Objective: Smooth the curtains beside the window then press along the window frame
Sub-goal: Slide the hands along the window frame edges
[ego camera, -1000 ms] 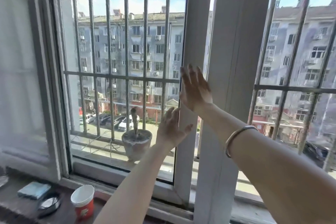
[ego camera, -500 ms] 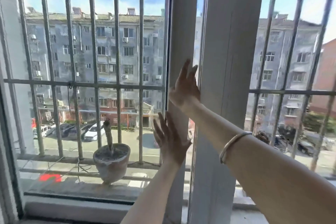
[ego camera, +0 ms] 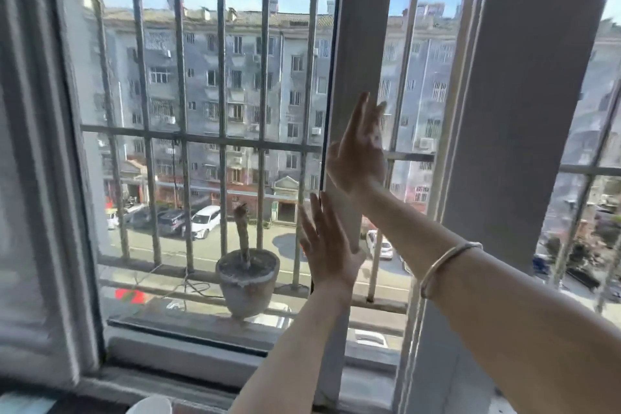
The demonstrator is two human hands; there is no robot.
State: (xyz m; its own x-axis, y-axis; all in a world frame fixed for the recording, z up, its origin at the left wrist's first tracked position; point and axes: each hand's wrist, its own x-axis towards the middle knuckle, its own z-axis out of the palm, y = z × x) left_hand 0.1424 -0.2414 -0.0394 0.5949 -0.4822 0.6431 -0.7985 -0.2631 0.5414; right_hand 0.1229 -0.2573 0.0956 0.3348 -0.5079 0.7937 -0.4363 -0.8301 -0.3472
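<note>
A white upright window frame post (ego camera: 361,44) runs down the middle of the view. My right hand (ego camera: 359,151) lies flat against it at mid height, fingers straight and pointing up. Lower on the same post, my left hand (ego camera: 327,245) rests with its palm on the post's left edge, fingers spread. Neither hand holds anything. A silver bangle (ego camera: 447,265) circles my right forearm. A pale sheer curtain (ego camera: 20,212) hangs at the far left, blurred. A wider white frame post (ego camera: 524,111) stands to the right.
Metal security bars (ego camera: 221,141) cover the outside of the window. A grey flower pot (ego camera: 247,282) with a bare stem stands on the outer ledge left of my left hand. The rim of a white cup (ego camera: 151,405) shows at the bottom edge.
The view swung left and back, so the left curtain is in sight again. Both hands stayed flat on the middle post, the right one turned more edge-on.
</note>
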